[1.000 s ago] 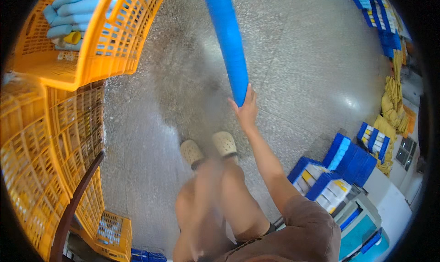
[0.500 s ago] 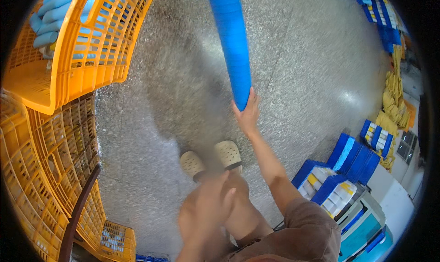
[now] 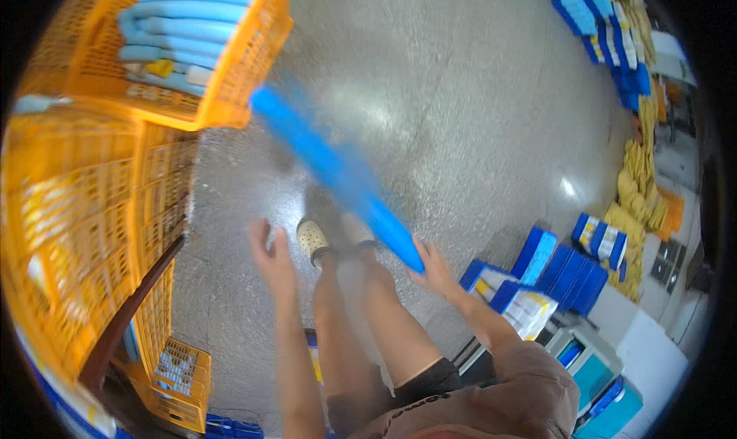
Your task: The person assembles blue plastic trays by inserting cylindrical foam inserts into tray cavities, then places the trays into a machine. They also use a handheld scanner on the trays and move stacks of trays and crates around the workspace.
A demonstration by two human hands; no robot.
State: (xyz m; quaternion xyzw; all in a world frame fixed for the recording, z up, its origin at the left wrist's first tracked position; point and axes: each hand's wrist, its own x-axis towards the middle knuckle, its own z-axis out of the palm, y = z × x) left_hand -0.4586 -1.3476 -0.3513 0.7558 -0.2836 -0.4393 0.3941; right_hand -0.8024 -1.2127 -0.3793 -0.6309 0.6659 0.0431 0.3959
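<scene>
Head view.

- Right hand (image 3: 436,269): raised in front of the body, fingers wrapped about the lower end of the tube.
- Tube (image 3: 332,170): long, blue, blurred; slants from the right hand up and left, its far end near the lower right corner of the crate, above the floor.
- Left hand (image 3: 270,255): fingers spread, palm showing, holding nothing; well apart from the tube, to its left.
- Crate (image 3: 253,63): orange, slatted, upper left, tilted; holds pale blue tubes (image 3: 184,21) laid side by side.
- Stacked crates (image 3: 84,232): orange, along the left edge, below the first.
- Small crate (image 3: 180,374): orange, on the floor at lower left.
- Floor (image 3: 461,94): grey, speckled, glossy.
- Shoes (image 3: 313,239): light-coloured, on the floor between the two hands.
- Blue boxes (image 3: 568,262): on the floor to the right of the right hand; more stacked at upper right (image 3: 606,24).
- Yellow goods (image 3: 637,186): heaped along the right edge.
</scene>
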